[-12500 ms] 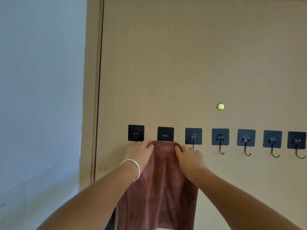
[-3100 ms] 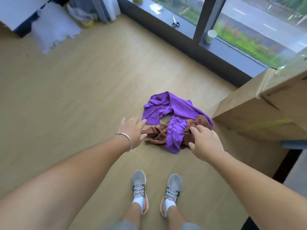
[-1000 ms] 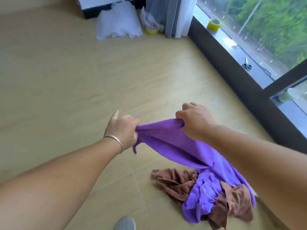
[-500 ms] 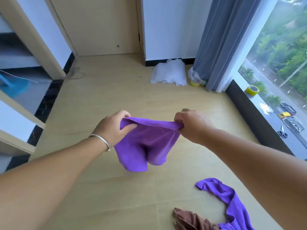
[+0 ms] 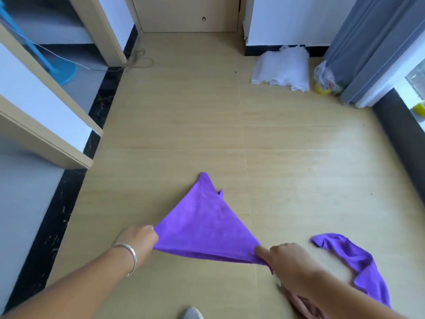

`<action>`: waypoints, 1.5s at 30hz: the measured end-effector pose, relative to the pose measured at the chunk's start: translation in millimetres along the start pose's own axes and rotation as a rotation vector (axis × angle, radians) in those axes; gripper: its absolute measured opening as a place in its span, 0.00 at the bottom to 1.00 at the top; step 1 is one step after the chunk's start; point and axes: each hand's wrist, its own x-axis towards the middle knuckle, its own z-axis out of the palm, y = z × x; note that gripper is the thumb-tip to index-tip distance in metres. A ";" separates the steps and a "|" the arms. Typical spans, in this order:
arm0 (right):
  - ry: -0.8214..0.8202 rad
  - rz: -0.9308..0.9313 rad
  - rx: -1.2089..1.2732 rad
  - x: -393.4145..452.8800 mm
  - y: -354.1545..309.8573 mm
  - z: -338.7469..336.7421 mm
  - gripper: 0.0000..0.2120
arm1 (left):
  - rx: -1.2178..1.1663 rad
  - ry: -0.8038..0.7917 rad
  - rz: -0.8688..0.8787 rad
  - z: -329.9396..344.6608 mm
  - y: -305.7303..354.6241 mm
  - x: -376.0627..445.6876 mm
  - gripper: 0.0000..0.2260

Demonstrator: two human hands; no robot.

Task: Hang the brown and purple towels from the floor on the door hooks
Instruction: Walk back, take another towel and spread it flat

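Note:
Both hands hold one purple towel (image 5: 203,224) stretched between them above the wooden floor (image 5: 184,125). My left hand (image 5: 138,238) pinches its left corner and my right hand (image 5: 287,259) pinches its right corner. The cloth flares forward into a triangle with its tip pointing away from me. A second purple towel (image 5: 361,268) lies crumpled on the floor at the lower right. A bit of brown towel (image 5: 301,305) shows under my right forearm, mostly hidden. No hooks are in view.
A white bundle (image 5: 282,67) and a small plastic bag (image 5: 326,79) lie by the far wall next to a grey curtain (image 5: 368,42). A door's lower part (image 5: 188,12) stands straight ahead. Door frames and a blue fan base (image 5: 62,72) are at the left. My shoe (image 5: 192,313) shows at the bottom edge.
The towel hung limp between my hands half a second ago; now it is pulled wider and flung forward into a flat triangle. The view has tilted further toward the door.

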 end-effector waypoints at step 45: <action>0.623 0.264 0.216 44.1 116.6 -147.8 0.17 | -0.318 0.525 -0.082 -157.4 -78.9 35.4 0.09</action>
